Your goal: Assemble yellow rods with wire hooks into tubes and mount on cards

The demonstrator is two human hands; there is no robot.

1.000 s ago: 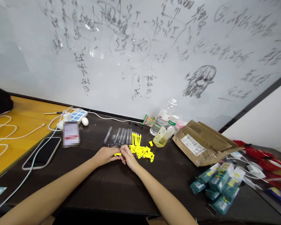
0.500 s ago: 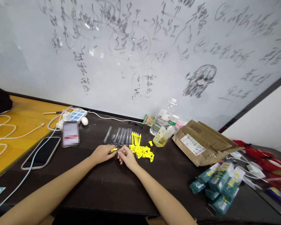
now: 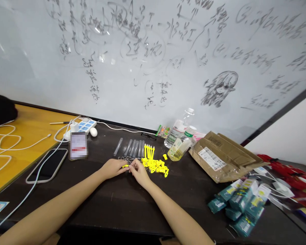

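Note:
Pinched in my left hand [image 3: 113,168] is a small yellow plastic piece [image 3: 125,166]. My right hand [image 3: 139,172] meets it at the fingertips, its thumb and forefinger pressed together; whatever they grip is too small to make out. Thin bent metal wires [image 3: 129,159] lie just behind my fingers. Beyond them several clear plastic tubes [image 3: 134,148] lie side by side. To their right is a row of yellow sticks with metallic tips [image 3: 149,151]. A heap of small yellow plastic parts [image 3: 156,166] sits right beside my right hand.
Two bottles, one of water [image 3: 177,131] and one with yellow liquid [image 3: 180,146], stand behind the heap. A cardboard package [image 3: 219,156] and several green boxes [image 3: 241,204] lie to the right. On the left are a phone [image 3: 47,166], a power strip [image 3: 86,126] and white cables.
My hands stay together in nearly the same place. The yellow piece has turned and sits flatter between the fingers. The whole view has shifted slightly.

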